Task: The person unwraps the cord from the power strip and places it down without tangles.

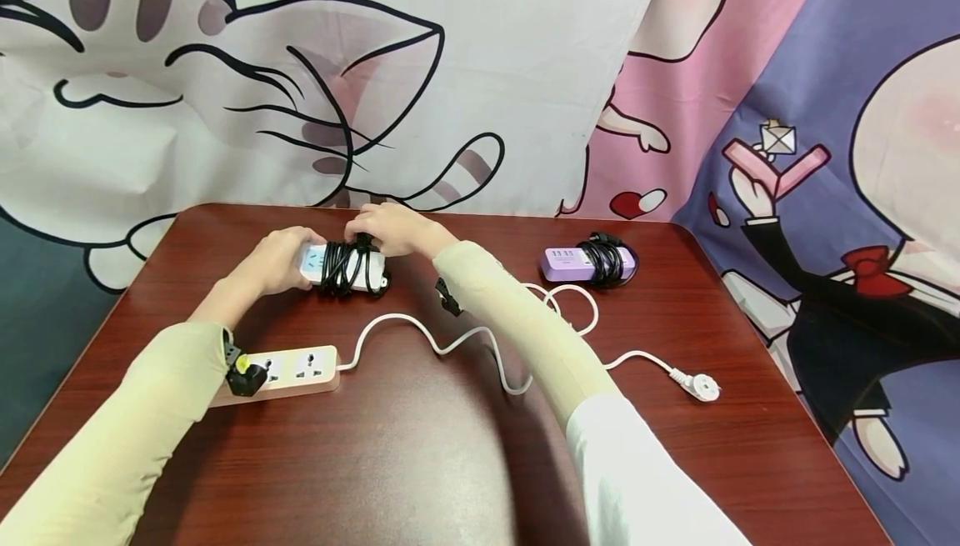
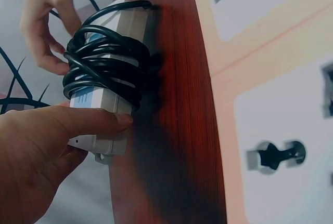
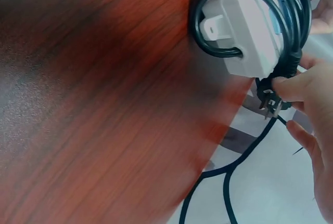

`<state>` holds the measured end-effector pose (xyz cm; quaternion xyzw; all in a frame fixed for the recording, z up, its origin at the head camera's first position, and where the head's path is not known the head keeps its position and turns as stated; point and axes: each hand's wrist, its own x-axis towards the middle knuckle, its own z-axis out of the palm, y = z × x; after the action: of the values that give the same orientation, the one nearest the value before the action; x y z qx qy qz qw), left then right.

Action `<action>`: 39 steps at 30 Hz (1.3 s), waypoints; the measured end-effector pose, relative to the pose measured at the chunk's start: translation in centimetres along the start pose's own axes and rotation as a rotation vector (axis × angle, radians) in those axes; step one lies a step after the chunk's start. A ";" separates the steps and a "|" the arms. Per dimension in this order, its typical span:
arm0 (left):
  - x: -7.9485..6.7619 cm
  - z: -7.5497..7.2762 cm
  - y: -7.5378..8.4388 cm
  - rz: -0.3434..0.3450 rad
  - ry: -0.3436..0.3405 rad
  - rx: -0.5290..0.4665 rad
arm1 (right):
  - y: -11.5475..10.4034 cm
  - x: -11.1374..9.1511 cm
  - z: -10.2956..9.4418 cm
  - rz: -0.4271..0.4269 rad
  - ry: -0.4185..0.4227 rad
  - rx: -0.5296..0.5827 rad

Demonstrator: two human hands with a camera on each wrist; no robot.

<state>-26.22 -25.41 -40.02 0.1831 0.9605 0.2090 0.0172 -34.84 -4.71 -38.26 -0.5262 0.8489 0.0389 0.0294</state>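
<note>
A small white and light-blue power strip (image 1: 312, 263) with a black cord (image 2: 99, 68) wound several times around it is near the table's back edge. My left hand (image 1: 279, 261) grips one end of this strip, the thumb along its side in the left wrist view. At the other end, my right hand (image 1: 399, 229) pinches the cord's black plug (image 3: 271, 95), with thumb and fingertip against it. The plug's metal prongs point away from the strip in the right wrist view. The coils hide the strip's middle.
A long cream power strip (image 1: 322, 369) lies nearer, partly behind my left sleeve. Its white cable (image 1: 401, 318) winds rightward, passing behind my right arm, to a white plug (image 1: 701, 387). A purple power strip (image 1: 564, 264) with black cord coiled on it lies back right. Cartoon-printed cloth (image 1: 540, 71) hangs behind the table.
</note>
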 end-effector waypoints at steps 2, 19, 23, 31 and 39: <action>-0.1 0.0 -0.1 -0.002 -0.002 0.000 | 0.0 0.0 0.3 -0.013 0.006 -0.013; 0.1 0.0 0.1 -0.011 0.010 0.012 | 0.3 -0.1 0.5 -0.071 0.106 0.019; 0.1 0.0 0.2 -0.028 -0.006 0.023 | 0.3 -0.4 0.2 -0.115 0.118 0.008; 0.1 0.0 0.1 -0.015 -0.030 0.031 | 0.7 -1.1 0.3 -0.125 0.059 -0.020; -0.4 0.1 -0.2 -0.003 -0.037 0.009 | 0.8 -2.0 0.5 -0.124 0.073 0.038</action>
<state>-25.93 -25.74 -40.18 0.1856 0.9612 0.2011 0.0347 -34.66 -2.54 -38.56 -0.5780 0.8159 0.0019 0.0109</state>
